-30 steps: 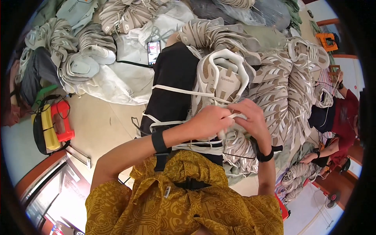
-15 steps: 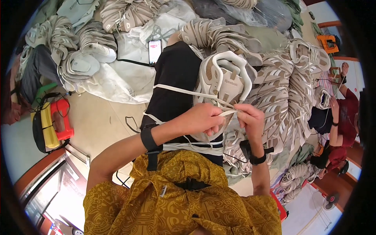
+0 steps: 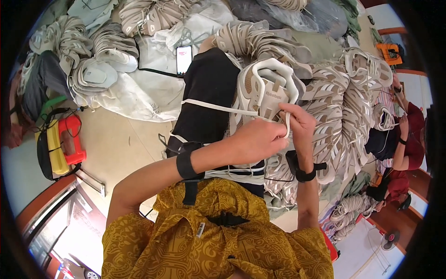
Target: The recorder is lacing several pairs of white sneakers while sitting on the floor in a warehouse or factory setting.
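Observation:
A beige and white shoe upper (image 3: 272,98) lies across my lap with its padded collar away from me. My left hand (image 3: 261,142) is closed at its lacing area, fingers pinched on a white shoelace (image 3: 218,108). Just right of it, my right hand (image 3: 298,122) pinches the lace near the tongue. A small loop of lace stands up between the two hands. The other stretch of lace runs left over my black-trousered leg (image 3: 204,88). My left hand hides most of the eyelets.
Stacked shoe uppers (image 3: 344,107) lie at my right, with more (image 3: 104,46) at the far left. A phone (image 3: 184,60) rests on white sacking beyond my leg. A red and yellow stool-like object (image 3: 69,139) stands at left. Two people work at the far right.
My right hand has moved up toward the tongue, and my left hand has shifted right, closer to it. The lace between them now forms a small upright loop.

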